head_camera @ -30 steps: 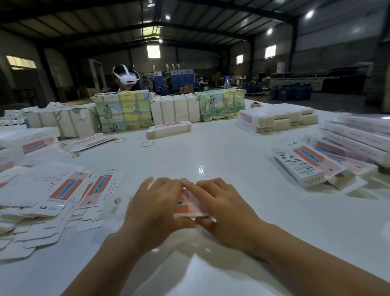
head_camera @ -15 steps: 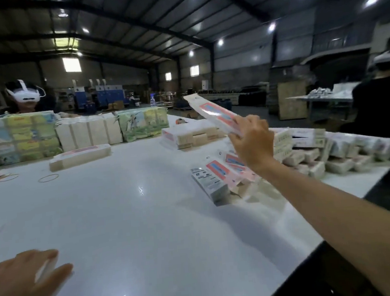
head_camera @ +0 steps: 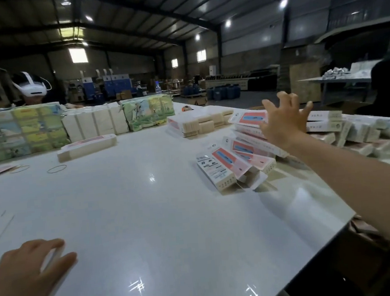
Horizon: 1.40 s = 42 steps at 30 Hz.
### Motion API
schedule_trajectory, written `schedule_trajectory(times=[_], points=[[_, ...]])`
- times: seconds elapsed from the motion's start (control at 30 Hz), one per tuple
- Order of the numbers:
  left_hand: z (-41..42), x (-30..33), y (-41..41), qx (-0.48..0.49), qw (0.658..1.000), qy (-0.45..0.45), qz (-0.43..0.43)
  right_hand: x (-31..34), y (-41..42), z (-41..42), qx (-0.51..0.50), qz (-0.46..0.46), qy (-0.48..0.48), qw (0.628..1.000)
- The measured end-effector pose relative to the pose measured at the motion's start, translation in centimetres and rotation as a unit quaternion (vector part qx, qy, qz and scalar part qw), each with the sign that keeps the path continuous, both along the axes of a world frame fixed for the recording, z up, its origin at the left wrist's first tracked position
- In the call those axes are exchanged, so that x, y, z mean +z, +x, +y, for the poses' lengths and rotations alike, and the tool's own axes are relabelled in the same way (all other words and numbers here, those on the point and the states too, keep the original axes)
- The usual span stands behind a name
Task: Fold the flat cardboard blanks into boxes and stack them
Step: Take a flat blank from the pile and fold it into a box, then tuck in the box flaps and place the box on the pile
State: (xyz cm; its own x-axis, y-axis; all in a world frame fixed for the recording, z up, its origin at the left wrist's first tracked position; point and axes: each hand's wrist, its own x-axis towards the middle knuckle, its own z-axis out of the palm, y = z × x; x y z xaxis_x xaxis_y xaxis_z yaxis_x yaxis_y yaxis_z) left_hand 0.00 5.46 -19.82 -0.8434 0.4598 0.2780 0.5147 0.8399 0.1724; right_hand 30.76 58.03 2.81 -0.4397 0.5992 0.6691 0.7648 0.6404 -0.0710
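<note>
Released since before, folded box (head_camera: 249, 118) tops the stack by right hand (head_camera: 283, 122), fingers spread; left hand (head_camera: 29, 275) flat near table edge.

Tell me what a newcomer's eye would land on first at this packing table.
The right hand stands out first, fingers spread over the leaning stack of folded boxes at the right side of the glossy white table. The left hand rests at the near left edge. Across the table, colourful printed bundles line the far side, a person in a white headset behind them.
</note>
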Motion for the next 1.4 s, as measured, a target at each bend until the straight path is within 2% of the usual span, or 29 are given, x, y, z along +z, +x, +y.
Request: schedule_trajectory(times=[0.1, 0.17, 0.27, 0.33, 0.4, 0.47, 0.63, 0.77, 0.87, 0.93, 1.03, 1.13, 1.23, 1.4], points=[[2.8, 6.4, 7.6, 0.027, 0.998, 0.019, -0.044, 1.2, -1.8, -5.9, 0.130, 0.047, 0.017, 0.990], [4.2, 8.8, 10.2, 0.026, 0.999, 0.030, -0.036, 0.9, -3.1, -11.3, 0.250, 0.051, 0.005, 0.967], [5.0, 9.6, 11.4, 0.026, 0.998, 0.026, -0.049, -1.6, -5.3, -19.2, 0.436, -0.033, -0.101, 0.894], [4.8, 9.7, 11.7, 0.015, 0.998, 0.036, -0.050, -4.0, -7.0, -23.3, 0.497, -0.133, -0.171, 0.841], [4.7, 9.7, 11.5, 0.009, 0.998, 0.038, -0.044, -6.8, -8.4, -26.0, 0.499, -0.204, -0.181, 0.823], [4.8, 9.6, 11.7, 0.009, 0.998, 0.050, -0.038, -9.3, -9.0, -27.5, 0.484, -0.234, -0.163, 0.827], [5.5, 9.8, 12.9, 0.029, 0.996, 0.081, -0.022, -11.6, -9.1, -27.4, 0.500, -0.189, -0.155, 0.831], [5.6, 10.3, 13.2, 0.019, 0.999, 0.033, -0.035, -11.8, -9.3, -27.2, 0.507, -0.166, -0.141, 0.834], [4.0, 12.7, 11.6, 0.026, 0.985, 0.131, -0.111, -12.0, -9.4, -27.2, 0.517, -0.143, -0.151, 0.830], [1.2, 15.1, 9.0, 0.081, 0.980, 0.153, -0.093, -12.0, -9.5, -27.3, 0.523, -0.131, -0.151, 0.829], [-5.1, 17.9, 5.3, 0.237, 0.970, 0.052, -0.023, -11.8, -9.6, -27.4, 0.526, -0.120, -0.160, 0.826], [-10.7, 17.5, 3.2, 0.370, 0.925, -0.025, -0.089, -11.7, -9.4, -27.6, 0.517, -0.126, -0.167, 0.830], [-13.1, 15.9, 1.4, 0.393, 0.913, -0.067, -0.093, -11.6, -9.2, -27.9, 0.510, -0.122, -0.185, 0.831], [-14.3, 17.4, -1.1, 0.394, 0.907, -0.045, -0.143, -11.3, -9.0, -27.9, 0.508, -0.122, -0.207, 0.827]])
